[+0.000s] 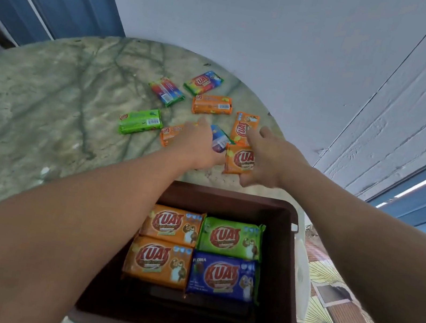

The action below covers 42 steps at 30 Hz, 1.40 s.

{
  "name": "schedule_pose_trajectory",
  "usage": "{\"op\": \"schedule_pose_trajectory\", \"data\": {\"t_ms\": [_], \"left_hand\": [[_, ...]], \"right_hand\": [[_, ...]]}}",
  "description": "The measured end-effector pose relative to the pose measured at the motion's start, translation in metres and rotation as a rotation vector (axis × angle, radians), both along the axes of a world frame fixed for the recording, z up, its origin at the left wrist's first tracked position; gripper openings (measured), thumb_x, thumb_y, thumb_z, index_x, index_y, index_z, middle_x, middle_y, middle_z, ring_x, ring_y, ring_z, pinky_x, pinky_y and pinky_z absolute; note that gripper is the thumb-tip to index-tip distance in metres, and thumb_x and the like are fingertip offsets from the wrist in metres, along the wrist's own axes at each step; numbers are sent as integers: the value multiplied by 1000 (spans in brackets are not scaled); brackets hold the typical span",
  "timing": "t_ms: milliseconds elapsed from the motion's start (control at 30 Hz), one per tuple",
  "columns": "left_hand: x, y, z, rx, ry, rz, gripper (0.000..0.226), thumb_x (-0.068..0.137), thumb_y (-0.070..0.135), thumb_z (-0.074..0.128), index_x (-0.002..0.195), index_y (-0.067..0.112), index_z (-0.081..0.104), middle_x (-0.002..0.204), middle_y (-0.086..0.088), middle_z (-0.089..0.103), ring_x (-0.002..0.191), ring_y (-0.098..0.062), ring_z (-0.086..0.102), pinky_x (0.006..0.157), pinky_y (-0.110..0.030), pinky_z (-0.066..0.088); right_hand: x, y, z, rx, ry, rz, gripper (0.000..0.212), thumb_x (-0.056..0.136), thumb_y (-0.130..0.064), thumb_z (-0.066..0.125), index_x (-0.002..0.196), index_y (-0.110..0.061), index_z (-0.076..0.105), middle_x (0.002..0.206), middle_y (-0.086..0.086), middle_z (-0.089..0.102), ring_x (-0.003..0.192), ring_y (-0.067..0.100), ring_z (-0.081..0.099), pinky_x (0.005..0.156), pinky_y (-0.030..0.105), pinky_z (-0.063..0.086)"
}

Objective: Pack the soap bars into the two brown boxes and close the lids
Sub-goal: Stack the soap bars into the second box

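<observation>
Both hands reach over the open brown box (286, 258) to the loose soap bars on the marbled table (31, 114)

Head view: the right hand (265, 159) grips an orange soap bar (238, 160), thumb under its near edge, just past the box's far rim; the left hand (199, 142) lies over an orange bar (171, 134) and a blue bar (219, 138), and whether its fingers have closed on either cannot be told. Four bars lie flat inside the box: two orange (170, 224) on the left, a green one (231, 238) and a blue one (224, 277) on the right. More bars lie scattered further out on the table, among them a green bar (141, 121), well apart from the box
</observation>
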State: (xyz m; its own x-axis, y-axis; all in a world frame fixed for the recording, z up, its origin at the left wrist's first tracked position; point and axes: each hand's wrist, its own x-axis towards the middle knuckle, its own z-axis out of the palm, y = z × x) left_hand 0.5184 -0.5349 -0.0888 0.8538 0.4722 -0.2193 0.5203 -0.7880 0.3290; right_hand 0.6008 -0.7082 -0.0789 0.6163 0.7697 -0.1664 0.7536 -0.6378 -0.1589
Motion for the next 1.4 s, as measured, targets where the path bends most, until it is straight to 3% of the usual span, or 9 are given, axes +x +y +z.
{"op": "schedule_pose_trajectory", "data": {"t_ms": [100, 233, 367, 500, 700, 1067, 1167, 1267, 1400], "left_hand": [[-22, 10, 23, -62, -142, 17, 97, 59, 68, 70, 132, 14, 37, 114, -4, 59, 101, -26, 63, 84, -45, 56], [-62, 11, 45, 81, -266, 23, 74, 78, 66, 71, 124, 18, 37, 106, 4, 61, 89, -24, 61, 75, -42, 54], [-110, -1, 60, 83, -410, -6, 63, 77, 59, 72, 118, 22, 41, 102, 5, 64, 87, -24, 65, 73, -45, 55], [-161, -14, 58, 163, -352, -127, 65, 73, 53, 74, 121, 24, 41, 106, 0, 63, 88, -28, 64, 72, -42, 53], [-203, -20, 27, 206, -251, -334, 86, 70, 46, 81, 137, 19, 34, 116, -1, 57, 95, -24, 61, 78, -36, 48], [-204, -15, -5, 393, -223, -566, 72, 94, 52, 58, 155, 22, 35, 131, -3, 48, 113, -22, 51, 97, -38, 45], [-205, -14, -9, 398, -251, -601, 59, 99, 54, 46, 151, 25, 45, 130, -2, 52, 107, -23, 56, 93, -40, 49], [-205, -16, -6, 345, -281, -568, 52, 102, 55, 36, 132, 22, 62, 117, 1, 58, 89, -22, 64, 73, -36, 52], [-207, -18, -2, 296, -297, -524, 56, 103, 59, 26, 129, 24, 61, 102, 5, 60, 78, -20, 65, 60, -33, 49]], "right_hand": [[-10, 4, 21, 100, 2, -37, 85, 63, -54, 84, 124, -16, 40, 110, 1, 46, 93, 27, 54, 73, 38, 46], [-45, 6, 38, 285, 50, -160, 75, 60, -60, 72, 116, -23, 37, 101, 1, 63, 85, 27, 64, 73, 41, 56], [-87, -4, 43, 376, 43, -166, 77, 68, -63, 68, 130, -24, 47, 113, -1, 65, 96, 25, 64, 77, 38, 53], [-127, -30, 39, 394, 31, -96, 82, 63, -77, 57, 125, -25, 45, 113, -1, 67, 94, 26, 67, 77, 43, 56], [-154, -67, 21, 309, 23, -110, 75, 74, -61, 74, 131, -26, 39, 114, -5, 66, 94, 21, 67, 76, 37, 53], [-150, -65, 1, 1, -108, 12, 79, 77, -76, 62, 144, -39, 41, 127, -11, 60, 113, 15, 60, 94, 37, 48], [-150, -65, 2, -18, -109, 28, 79, 79, -76, 61, 146, -39, 43, 128, -10, 59, 114, 16, 60, 92, 38, 47], [-150, -64, 4, -42, -94, 48, 81, 81, -77, 60, 149, -38, 40, 133, -9, 57, 118, 17, 58, 94, 38, 47], [-152, -63, 7, -44, -66, 42, 81, 81, -76, 61, 150, -37, 40, 135, -9, 57, 120, 16, 57, 96, 37, 47]]}}
